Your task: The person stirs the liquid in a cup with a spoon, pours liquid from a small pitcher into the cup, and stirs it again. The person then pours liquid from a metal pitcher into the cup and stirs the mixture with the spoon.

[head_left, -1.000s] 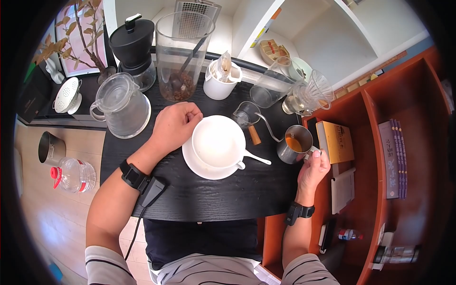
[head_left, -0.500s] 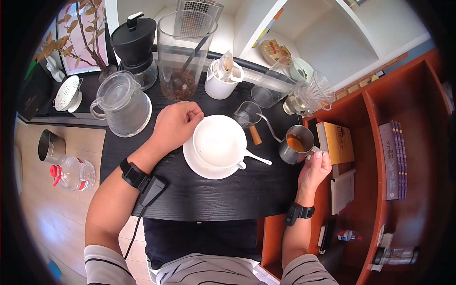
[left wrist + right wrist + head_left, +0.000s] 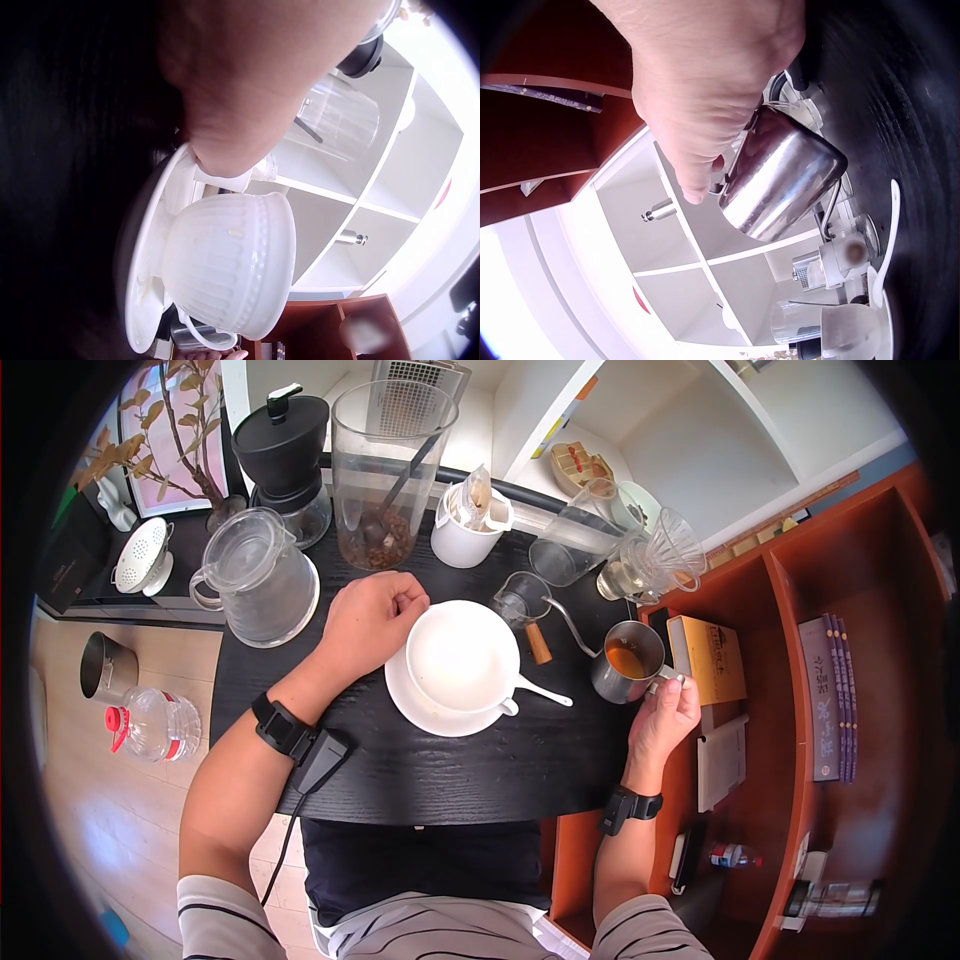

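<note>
My left hand (image 3: 372, 622) lies at the left edge of a white saucer (image 3: 425, 722), its curled fingers gripping the rim. The fingertips are partly hidden. On that saucer stands a white ribbed cup (image 3: 225, 262), with a white spoon (image 3: 545, 694) sticking out to the right. My right hand (image 3: 664, 722) grips the handle of a small steel gooseneck kettle (image 3: 780, 176). Amber liquid shows inside the kettle, and its thin spout points left and away from me. The right wrist view shows the kettle tilted, close over the black tabletop.
Behind the cup stand a glass carafe (image 3: 262, 595), a black coffee grinder (image 3: 282, 455), a tall glass jar of coffee beans (image 3: 375, 540) and a white mug (image 3: 462, 547). A small wood-handled glass pot (image 3: 520, 600) sits near the spout. Bookshelves (image 3: 790, 600) border the right side.
My right hand and the kettle have shifted slightly to the right. The left hand, cup and saucer stay in place.
</note>
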### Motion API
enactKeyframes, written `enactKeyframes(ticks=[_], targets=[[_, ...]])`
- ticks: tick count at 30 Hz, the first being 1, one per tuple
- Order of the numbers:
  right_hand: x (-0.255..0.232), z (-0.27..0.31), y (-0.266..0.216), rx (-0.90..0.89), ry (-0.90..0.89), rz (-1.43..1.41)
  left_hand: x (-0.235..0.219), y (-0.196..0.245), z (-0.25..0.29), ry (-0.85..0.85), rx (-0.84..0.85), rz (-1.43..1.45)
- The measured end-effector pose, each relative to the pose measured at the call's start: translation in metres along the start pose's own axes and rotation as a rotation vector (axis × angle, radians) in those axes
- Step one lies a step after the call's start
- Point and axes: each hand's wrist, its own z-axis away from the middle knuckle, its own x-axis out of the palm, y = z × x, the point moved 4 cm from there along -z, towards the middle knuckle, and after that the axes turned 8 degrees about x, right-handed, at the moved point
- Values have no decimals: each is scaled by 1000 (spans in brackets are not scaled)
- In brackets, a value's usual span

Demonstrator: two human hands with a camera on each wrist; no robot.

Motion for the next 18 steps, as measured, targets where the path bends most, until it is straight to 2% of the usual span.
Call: enactKeyframes(ticks=[5,7,10,18], targets=[[0,-1,0,-15,-6,2,2,-3,0,11,8,-4],[-1,-2,1,-23,-11,-5,2,-4,0,42,66,-2],[-1,-2,-2,-19,-14,-22,0,-3,1,12,13,7],[3,-8,-8,-44,18,45,1,-4,1,17,4,10]])
